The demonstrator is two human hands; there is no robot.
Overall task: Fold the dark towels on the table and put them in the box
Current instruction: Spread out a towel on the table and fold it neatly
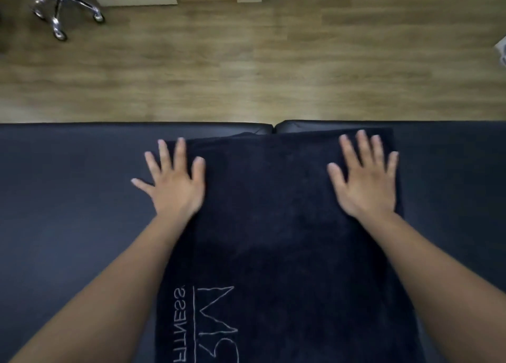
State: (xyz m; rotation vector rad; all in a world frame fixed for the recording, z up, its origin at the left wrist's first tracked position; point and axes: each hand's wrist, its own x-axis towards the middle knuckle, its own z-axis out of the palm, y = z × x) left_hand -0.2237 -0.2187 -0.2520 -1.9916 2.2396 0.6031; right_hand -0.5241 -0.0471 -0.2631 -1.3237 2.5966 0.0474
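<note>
The left hand's fingers [180, 149] are straight and fanned wide, pressed flat, palm down. The right hand's fingers [362, 143] lie the same way, spread and flat, pinching nothing. Under both sets of fingers is the towel [273, 239], a dark one, laid smooth with its far edge just past the fingertips.

The left hand [175, 187] sits on the towel's far left corner. Its inner fingers are on the cloth, while the outermost one splays sideways off the edge onto the table [68, 198]. The right hand [367, 184] rests on the far right corner, all of it on the cloth as far as I can see, with the outer finger right along the towel's side edge. The hands are well apart, with a bare stretch of towel between them.

The towel runs from near the table's far edge back toward the person. Pale stitched lettering [208, 324] shows at its near end, turned sideways between the forearms. The table is dark and padded, with a seam [273, 128] in its far edge just beyond the towel.

Past the table is a wood-pattern floor [246, 61]. The chrome base of a chair [65, 9] stands on it at the far left, beside pale furniture along the far side.
</note>
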